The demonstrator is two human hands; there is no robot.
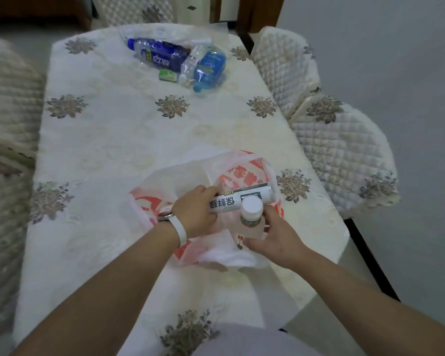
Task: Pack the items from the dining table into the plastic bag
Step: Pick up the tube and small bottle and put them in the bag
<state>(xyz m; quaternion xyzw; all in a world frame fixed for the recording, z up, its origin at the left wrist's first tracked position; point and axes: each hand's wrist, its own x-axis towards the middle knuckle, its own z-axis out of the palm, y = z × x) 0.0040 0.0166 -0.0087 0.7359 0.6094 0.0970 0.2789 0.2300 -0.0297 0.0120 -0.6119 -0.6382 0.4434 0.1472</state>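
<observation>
A white plastic bag [190, 173] with red print lies open on the near part of the dining table [108, 140]. My left hand [193, 214] grips one end of a long white cling-film box [242, 199] held across the bag's mouth. My right hand [275, 240] holds a small white-capped bottle [251, 214] upright over the bag, just in front of the box. At the far end of the table lie a dark blue bottle [162, 55], a clear bottle [192, 61], a light blue bottle [210, 66] and a small green packet [168, 75].
A clear plastic sheet [170, 33] lies under the far bottles. Quilted chairs stand at the right [339, 150], at the left [8, 119] and beyond the far end [139, 9]. The table's right edge runs close to the bag.
</observation>
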